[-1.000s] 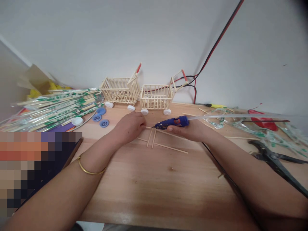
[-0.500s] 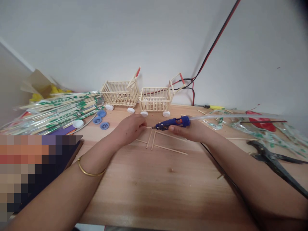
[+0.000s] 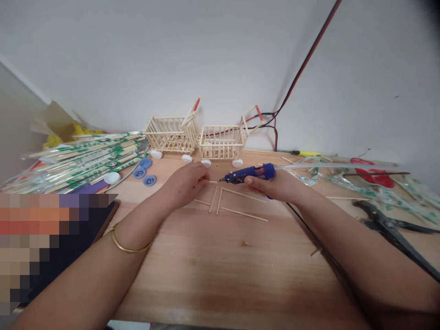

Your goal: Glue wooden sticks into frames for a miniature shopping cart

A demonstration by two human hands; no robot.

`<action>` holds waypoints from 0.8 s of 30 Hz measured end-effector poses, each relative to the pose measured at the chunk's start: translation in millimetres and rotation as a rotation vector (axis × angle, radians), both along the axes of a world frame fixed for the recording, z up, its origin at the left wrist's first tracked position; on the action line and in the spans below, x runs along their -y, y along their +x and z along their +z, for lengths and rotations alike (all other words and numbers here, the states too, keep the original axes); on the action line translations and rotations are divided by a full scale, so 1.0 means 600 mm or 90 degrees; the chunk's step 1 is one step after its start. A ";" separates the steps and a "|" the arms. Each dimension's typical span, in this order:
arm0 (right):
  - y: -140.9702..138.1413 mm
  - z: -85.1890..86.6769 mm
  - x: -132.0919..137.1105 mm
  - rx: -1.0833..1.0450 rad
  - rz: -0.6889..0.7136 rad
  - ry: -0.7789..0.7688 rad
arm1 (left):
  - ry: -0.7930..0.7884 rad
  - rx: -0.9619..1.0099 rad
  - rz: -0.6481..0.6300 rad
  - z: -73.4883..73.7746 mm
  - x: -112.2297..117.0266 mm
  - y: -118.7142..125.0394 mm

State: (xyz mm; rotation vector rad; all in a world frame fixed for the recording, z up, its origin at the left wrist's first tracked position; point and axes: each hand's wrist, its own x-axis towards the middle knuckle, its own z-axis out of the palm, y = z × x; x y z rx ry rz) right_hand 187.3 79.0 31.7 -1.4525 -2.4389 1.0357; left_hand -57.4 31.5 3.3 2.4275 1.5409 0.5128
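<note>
My right hand [image 3: 271,184] is wrapped round a blue glue gun [image 3: 242,175], its nozzle pointing left. A long clear glue stick [image 3: 330,166] runs out of the gun's back end. Between the fingertips of my left hand [image 3: 189,181] is a thin wooden stick [image 3: 213,182], whose free end meets or nearly meets the nozzle. Just below lie several cut sticks [image 3: 244,214] on the wooden table, some set at angles to each other. Behind my hands stand two small carts made of sticks, one on the left [image 3: 170,135] and one on the right [image 3: 222,142], with white wheels.
Wrapped chopsticks [image 3: 92,158] are piled at the left, beside blue bottle caps [image 3: 149,180] and a white cap [image 3: 112,178]. Black-handled pincers [image 3: 388,229] and torn wrappers [image 3: 388,195] lie at the right. A black cord [image 3: 309,231] passes under my right forearm.
The glue gun has shifted slightly right, its nozzle moving towards the end of the stick. My left hand stays almost where it was.
</note>
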 end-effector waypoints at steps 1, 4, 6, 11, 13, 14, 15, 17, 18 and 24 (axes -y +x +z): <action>0.001 -0.001 -0.001 -0.009 -0.001 -0.002 | 0.003 -0.003 -0.003 -0.001 -0.001 -0.001; 0.004 -0.004 -0.005 -0.032 -0.010 -0.003 | 0.012 -0.021 -0.011 -0.008 -0.005 -0.003; 0.006 -0.007 -0.006 -0.036 -0.007 -0.009 | 0.008 -0.036 -0.009 -0.013 -0.007 -0.003; 0.007 -0.012 -0.005 -0.005 0.007 -0.026 | -0.007 -0.043 -0.006 -0.015 -0.009 -0.002; 0.005 -0.012 -0.003 0.000 0.011 -0.008 | -0.006 -0.038 -0.006 -0.013 -0.008 -0.002; 0.005 -0.012 -0.002 -0.003 0.013 0.002 | -0.006 -0.035 -0.006 -0.011 -0.008 -0.002; 0.004 -0.011 -0.001 -0.008 0.015 0.008 | -0.005 -0.031 -0.006 -0.010 -0.007 -0.001; 0.003 -0.011 0.001 -0.014 0.015 0.010 | -0.004 -0.020 -0.008 -0.008 -0.006 -0.001; 0.003 -0.011 0.001 -0.013 0.009 0.006 | -0.004 -0.016 -0.010 -0.007 -0.005 -0.001; 0.003 -0.014 -0.001 -0.025 0.007 -0.021 | -0.007 -0.003 -0.021 -0.008 -0.004 -0.001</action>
